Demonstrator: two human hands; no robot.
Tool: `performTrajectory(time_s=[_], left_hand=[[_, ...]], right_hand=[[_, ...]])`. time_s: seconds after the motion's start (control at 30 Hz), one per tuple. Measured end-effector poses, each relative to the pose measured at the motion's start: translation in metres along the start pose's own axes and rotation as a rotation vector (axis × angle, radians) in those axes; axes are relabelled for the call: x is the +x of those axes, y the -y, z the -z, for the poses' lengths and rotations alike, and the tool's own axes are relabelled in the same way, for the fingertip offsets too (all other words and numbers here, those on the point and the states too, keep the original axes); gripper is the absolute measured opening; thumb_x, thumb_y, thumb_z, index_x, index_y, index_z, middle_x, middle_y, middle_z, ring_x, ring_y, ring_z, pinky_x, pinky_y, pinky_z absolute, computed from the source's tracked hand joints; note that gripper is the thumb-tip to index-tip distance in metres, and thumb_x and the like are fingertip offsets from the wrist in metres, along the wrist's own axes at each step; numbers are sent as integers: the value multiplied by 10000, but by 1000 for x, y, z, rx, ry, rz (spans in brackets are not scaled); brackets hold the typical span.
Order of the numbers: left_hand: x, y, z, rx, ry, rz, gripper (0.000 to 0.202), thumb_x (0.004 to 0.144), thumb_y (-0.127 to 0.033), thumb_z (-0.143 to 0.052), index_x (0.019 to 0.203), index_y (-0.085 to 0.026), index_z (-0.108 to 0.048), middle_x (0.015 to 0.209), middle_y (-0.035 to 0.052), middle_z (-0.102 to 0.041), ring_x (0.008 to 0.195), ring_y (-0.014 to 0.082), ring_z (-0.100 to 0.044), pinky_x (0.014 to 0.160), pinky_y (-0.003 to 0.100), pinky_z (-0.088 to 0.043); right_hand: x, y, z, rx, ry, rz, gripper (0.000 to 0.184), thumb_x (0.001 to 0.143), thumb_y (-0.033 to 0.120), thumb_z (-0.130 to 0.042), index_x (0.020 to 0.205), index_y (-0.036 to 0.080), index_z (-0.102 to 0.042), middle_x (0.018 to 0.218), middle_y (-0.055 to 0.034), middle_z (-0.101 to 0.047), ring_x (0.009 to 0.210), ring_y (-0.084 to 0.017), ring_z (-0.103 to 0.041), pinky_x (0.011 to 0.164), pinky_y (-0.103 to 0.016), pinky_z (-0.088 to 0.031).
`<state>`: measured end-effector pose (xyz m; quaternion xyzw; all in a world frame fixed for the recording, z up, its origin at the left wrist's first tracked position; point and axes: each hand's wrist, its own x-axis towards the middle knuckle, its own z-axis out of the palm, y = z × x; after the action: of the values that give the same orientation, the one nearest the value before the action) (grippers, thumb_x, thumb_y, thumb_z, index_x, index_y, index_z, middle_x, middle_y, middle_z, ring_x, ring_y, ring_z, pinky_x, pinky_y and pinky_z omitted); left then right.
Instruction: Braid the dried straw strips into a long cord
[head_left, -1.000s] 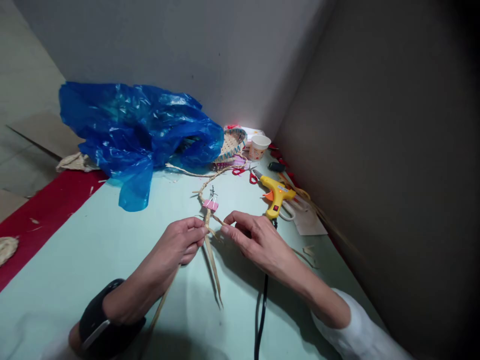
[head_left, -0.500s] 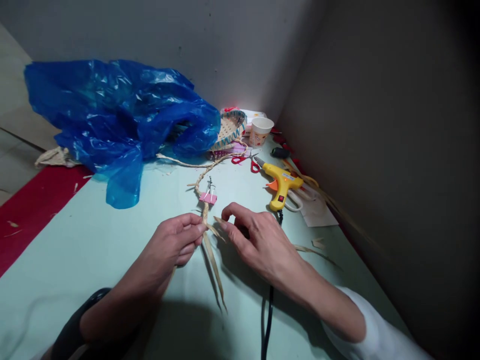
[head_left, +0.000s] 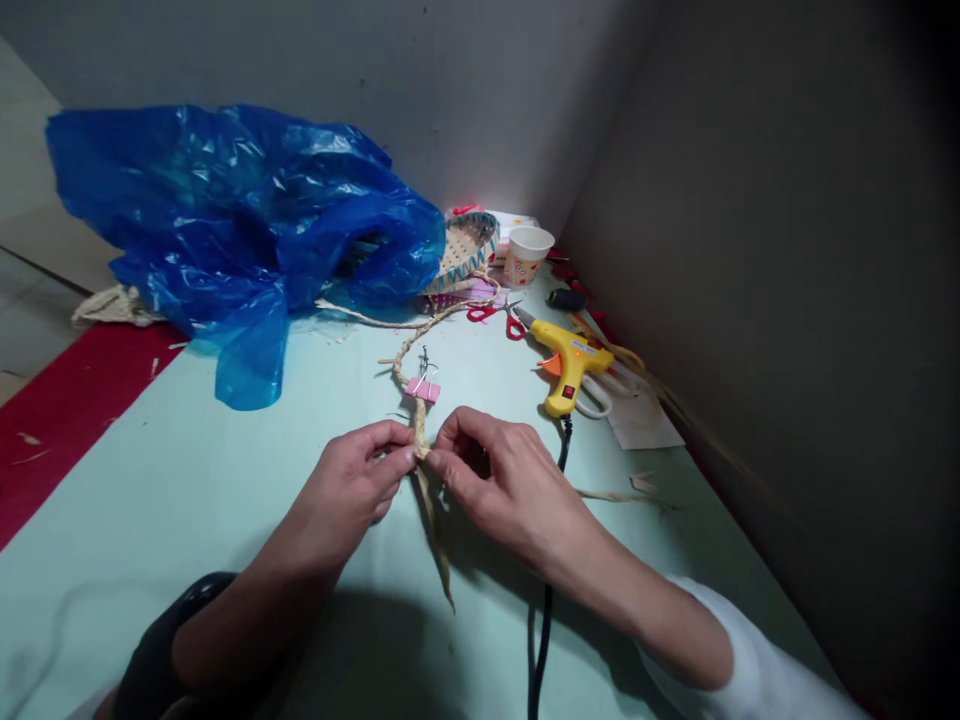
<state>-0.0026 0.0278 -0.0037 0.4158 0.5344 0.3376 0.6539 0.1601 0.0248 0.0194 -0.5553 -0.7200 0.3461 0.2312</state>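
Note:
A pale braid (head_left: 419,420) of dry plant strands runs toward me across the table, gripped by a pink binder clip (head_left: 423,390). Just below the clip, my left hand (head_left: 360,472) pinches the braid from the left between thumb and fingers. From the right, my right hand (head_left: 502,470) is closed on the braid's working end, thumb and index fingertip pressed together close to the left fingertips. A loose flat strand (head_left: 436,540) hangs down from the braid toward me. The strand ends inside the fingertips are mostly hidden.
A yellow glue gun (head_left: 571,365) lies to the right, its black cord (head_left: 545,630) trailing toward me. Red-handled scissors (head_left: 515,325), a paper cup (head_left: 527,255) and a woven basket (head_left: 469,250) are behind. A blue plastic bag (head_left: 247,220) covers the back left.
My right hand has moved left to the braid and closed on its working end; before, it held a strand tip slightly apart. The view has shifted slightly.

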Motion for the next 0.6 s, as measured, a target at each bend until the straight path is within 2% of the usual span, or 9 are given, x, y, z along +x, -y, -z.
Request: performTrajectory(time_s=[0.17, 0.3, 0.47, 0.6], left_hand=[[1, 1, 1, -41, 34, -15, 180, 781, -321, -675, 832, -173, -585, 564, -89, -318, 473, 46, -181, 419, 186, -155], [0, 2, 3, -34, 46, -28, 150, 820, -316, -638, 845, -174, -597, 582, -84, -297, 493, 52, -185, 432, 186, -156], [1, 5, 4, -10, 28, -32, 190, 800, -347, -662, 833, -170, -604, 591, -78, -320, 498, 54, -194, 431, 196, -151], [1, 5, 1, 38, -15, -50, 207, 796, -368, -655, 821, -168, -609, 586, -73, -363, 486, 50, -224, 432, 200, -154]], right_hand=[[1, -3, -7, -87, -22, -39, 149, 896, 305, -489, 818, 190, -544, 666, 4, -583, 581, -122, -470, 569, -255, -265], [2, -4, -4, -92, -4, -33, 177, 905, 298, -473, 994, 205, -594, 663, 5, -607, 588, -133, -489, 590, -264, -268], [3, -3, -3, -160, 15, -33, 208, 901, 297, -459, 784, 190, -594, 646, 6, -571, 563, -114, -438, 572, -264, -254], [2, 0, -9, -206, -43, 10, 154, 881, 244, -483, 779, 189, -585, 741, -10, -565, 671, -129, -481, 606, -257, -276]])
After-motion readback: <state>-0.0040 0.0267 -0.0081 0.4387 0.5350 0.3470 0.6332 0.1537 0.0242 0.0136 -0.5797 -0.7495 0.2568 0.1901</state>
